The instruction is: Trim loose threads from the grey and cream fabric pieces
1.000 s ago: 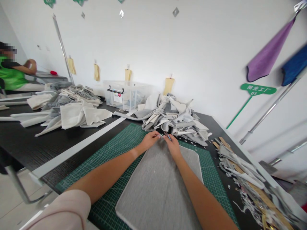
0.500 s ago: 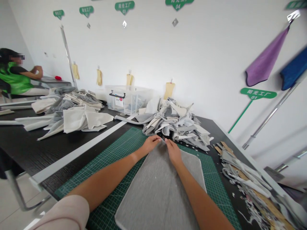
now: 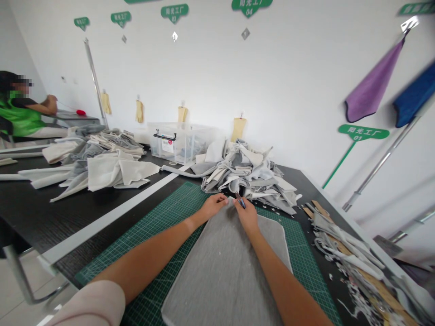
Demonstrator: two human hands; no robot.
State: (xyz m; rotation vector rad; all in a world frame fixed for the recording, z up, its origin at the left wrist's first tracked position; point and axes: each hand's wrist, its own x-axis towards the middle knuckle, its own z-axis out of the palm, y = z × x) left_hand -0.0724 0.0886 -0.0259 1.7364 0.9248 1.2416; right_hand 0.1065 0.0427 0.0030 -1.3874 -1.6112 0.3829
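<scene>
A grey piece of fabric [image 3: 220,267] with rounded corners and a pale edge lies on the green cutting mat [image 3: 152,231]. At its far edge, my left hand [image 3: 215,205] is closed in a pinch on the cloth. Just to the right, my right hand [image 3: 247,213] is closed around small dark thread snips [image 3: 240,200], their tip pointing up and away from me. The fingers of this hand also rest at the fabric's far edge, close to the left fingertips. Part of the snips is hidden in the palm.
Behind my hands rises a heap of grey and white cloth pieces [image 3: 251,170]. A clear plastic box [image 3: 176,145] and another cloth pile [image 3: 112,167] are farther left. Fabric strips and scraps [image 3: 353,253] lie along the right. A person in green [image 3: 23,113] sits far left.
The snips have swung up and now show above my right hand; before, they were mostly hidden between the hands. My left hand keeps its place at the fabric's edge.
</scene>
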